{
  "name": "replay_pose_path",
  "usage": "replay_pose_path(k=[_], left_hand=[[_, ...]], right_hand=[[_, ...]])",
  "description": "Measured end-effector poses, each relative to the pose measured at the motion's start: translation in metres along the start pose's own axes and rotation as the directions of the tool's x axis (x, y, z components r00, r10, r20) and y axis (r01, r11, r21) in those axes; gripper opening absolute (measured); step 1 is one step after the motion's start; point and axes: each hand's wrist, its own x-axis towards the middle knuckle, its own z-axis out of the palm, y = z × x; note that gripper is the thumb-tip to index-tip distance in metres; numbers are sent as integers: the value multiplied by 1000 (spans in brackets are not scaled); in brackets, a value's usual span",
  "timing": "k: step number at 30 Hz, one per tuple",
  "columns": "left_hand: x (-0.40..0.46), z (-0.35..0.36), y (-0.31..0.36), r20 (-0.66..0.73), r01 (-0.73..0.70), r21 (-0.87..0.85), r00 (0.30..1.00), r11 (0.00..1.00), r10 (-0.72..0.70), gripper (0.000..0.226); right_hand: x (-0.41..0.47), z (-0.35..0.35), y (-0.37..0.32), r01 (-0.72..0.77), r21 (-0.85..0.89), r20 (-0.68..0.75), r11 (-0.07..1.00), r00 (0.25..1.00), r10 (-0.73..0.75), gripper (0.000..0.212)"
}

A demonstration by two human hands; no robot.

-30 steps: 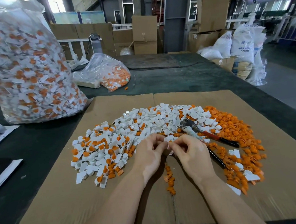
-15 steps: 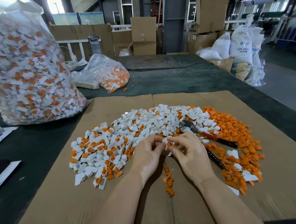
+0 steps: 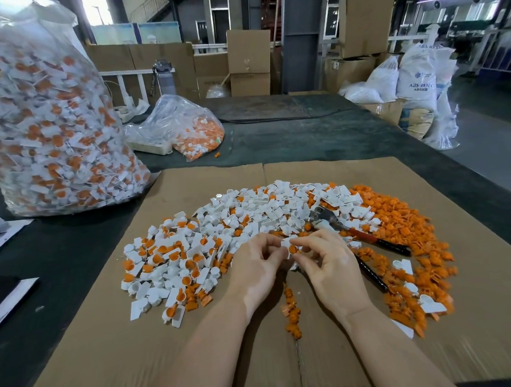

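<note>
The left hand (image 3: 253, 266) and right hand (image 3: 325, 264) together pinch a white-and-orange plastic piece (image 3: 288, 245), probably light, stiff and slippery, best gripped by its edges.

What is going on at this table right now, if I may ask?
A person is working over a cardboard sheet spread with small white parts and orange parts. The left hand and right hand together pinch one white piece at the near edge of the heap. Pliers lie unused on the heap to the right. A large clear bag of such parts stands at the left.
</note>
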Motion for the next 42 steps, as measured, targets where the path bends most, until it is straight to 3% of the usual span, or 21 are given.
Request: replay_pose_path(k=[9,12,14,16,18,21,25,28,30,33,36,42], left_hand=[[3,2,0,-9,24,12,1000,1000,-23,8],[4,3,1,-19,59,-16,998,998,-59,6],[6,4,3,-26,88,-43,996,995,-89,7],[8,4,4,-29,108,-40,994,993,-109,7],[11,4,6,-32,119,-41,992,992,-120,7],[13,5,9,-41,151,-103,987,983,-156,11],[14,5,12,-52,180,-146,981,973,-189,11],[16,5,13,-74,194,-162,975,968,-208,6],[17,4,15,-73,226,-243,965,943,-250,9],[19,1,21,-17,286,-454,944,844,-329,15],[22,-2,24,4,303,-533,934,790,-357,18],[28,-6,25,-34,313,-546,919,777,-394,6]], right_hand=[[0,0,1,3,-59,7,998,1000,-3,24],[2,-4,2,-68,-172,-104,983,993,50,27],[8,-12,5,-220,-320,-177,921,970,170,31],[17,-24,11,-392,-516,-126,762,914,385,39],[26,-35,17,-451,-645,-9,616,811,584,43],[36,-41,22,-454,-700,116,551,689,715,43],[40,-40,24,-405,-736,102,543,726,680,39],[42,-42,23,-371,-745,75,554,778,623,49],[44,-44,17,-357,-722,89,593,801,591,49],[48,-47,5,-343,-587,195,733,819,539,35],[51,-53,-10,-436,-286,408,853,750,521,30],[50,-63,-32,-670,-16,647,742,559,518,28]])
